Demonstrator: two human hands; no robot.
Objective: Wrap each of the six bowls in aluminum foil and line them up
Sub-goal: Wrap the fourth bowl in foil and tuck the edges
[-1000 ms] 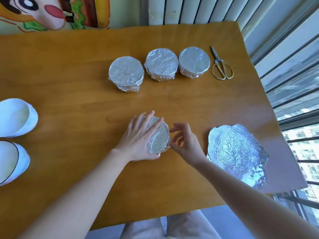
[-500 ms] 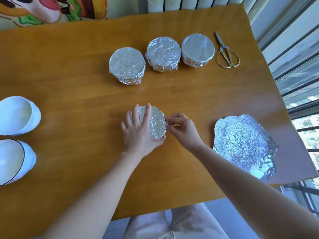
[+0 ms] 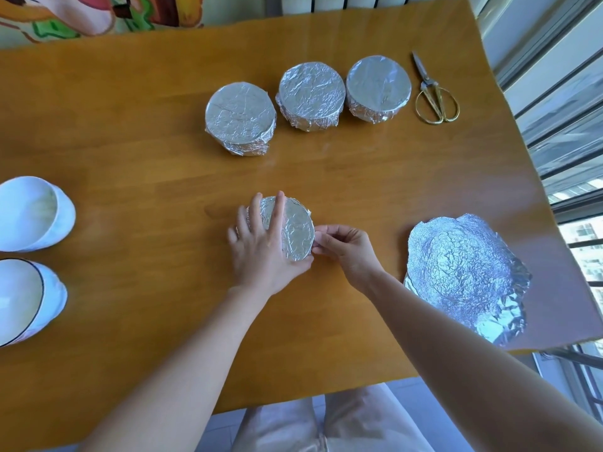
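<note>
Three foil-covered bowls stand in a row at the far side: the left wrapped bowl a touch nearer, then the middle wrapped bowl and the right wrapped bowl, all crinkled and close together. At centre is the fourth bowl, with the left hand flat on top and the right hand pinching foil at its right rim. The far white bowl and the near white bowl sit unwrapped at the left edge. A crumpled foil sheet lies on the right
</note>
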